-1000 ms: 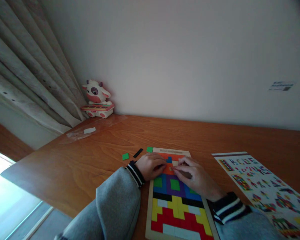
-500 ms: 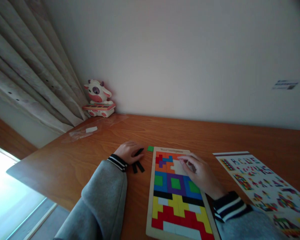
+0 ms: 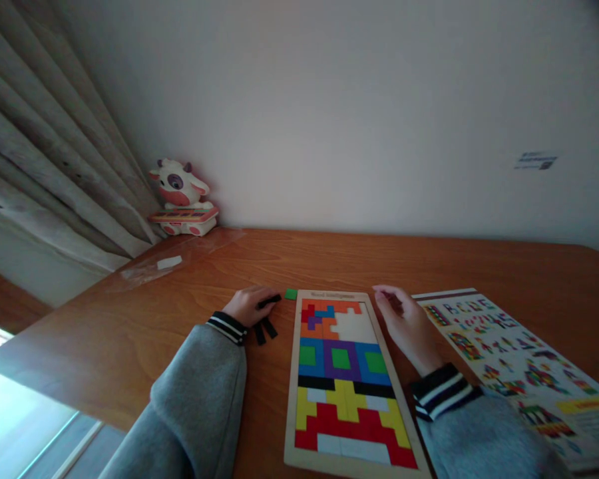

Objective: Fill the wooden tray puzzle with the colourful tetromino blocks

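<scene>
My left hand [image 3: 247,307] rests on the table left of the puzzle board, its fingers closed on a black strip piece [image 3: 269,301]. Two more black strips [image 3: 265,330] lie just below that hand. A small green square [image 3: 291,294] sits between it and the board. The wooden puzzle board [image 3: 292,399] holds fitted coloured pieces, such as a purple frame piece [image 3: 340,376] around a green square. Its upper right part shows a bare pale area [image 3: 357,327]. My right hand [image 3: 406,326] hovers by the board's upper right edge, fingers loosely bent, with no piece visible in it.
A printed pattern sheet [image 3: 499,352] lies on the table at right, partly under my right sleeve. A cow toy with a keyboard [image 3: 182,199] stands at the back left, near clear plastic wrapping [image 3: 144,271]. The wall [image 3: 354,133] rises behind; curtains [image 3: 54,153] hang at left.
My right hand has moved off the board's upper part to its right side, uncovering the orange pieces along the top. My left hand still has the black strip. The view has shifted slightly right.
</scene>
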The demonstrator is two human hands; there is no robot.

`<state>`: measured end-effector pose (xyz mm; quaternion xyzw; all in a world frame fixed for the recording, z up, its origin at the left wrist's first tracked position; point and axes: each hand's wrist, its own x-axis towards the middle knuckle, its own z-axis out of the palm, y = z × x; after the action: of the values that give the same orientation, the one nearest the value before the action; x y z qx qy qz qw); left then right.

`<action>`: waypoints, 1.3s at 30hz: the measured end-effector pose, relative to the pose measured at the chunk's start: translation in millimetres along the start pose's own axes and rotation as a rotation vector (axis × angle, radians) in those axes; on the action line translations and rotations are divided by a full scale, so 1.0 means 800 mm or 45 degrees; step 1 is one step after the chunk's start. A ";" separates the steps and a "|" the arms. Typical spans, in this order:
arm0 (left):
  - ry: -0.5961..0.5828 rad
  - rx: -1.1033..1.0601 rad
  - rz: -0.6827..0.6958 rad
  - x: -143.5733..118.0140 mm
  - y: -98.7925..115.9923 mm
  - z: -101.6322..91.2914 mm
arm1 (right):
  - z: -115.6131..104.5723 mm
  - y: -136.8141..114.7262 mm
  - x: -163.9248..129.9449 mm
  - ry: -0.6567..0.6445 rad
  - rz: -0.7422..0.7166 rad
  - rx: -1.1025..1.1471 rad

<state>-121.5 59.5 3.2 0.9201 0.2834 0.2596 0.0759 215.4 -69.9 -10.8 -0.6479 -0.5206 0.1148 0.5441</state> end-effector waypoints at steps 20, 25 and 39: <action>0.221 -1.062 -0.428 0.042 0.125 0.056 | 0.006 -0.047 -0.022 -0.541 -0.436 0.094; 0.089 -1.374 -0.580 0.043 0.130 0.062 | 0.017 -0.047 -0.032 -0.545 -0.748 -0.041; 0.127 -0.735 -0.440 0.033 0.119 0.057 | -0.048 -0.021 0.000 -0.328 -1.272 -0.625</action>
<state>-33.1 -4.4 3.0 0.7853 0.3533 0.3570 0.3621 233.4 -94.4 17.3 -0.4112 -0.8373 -0.2026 0.2981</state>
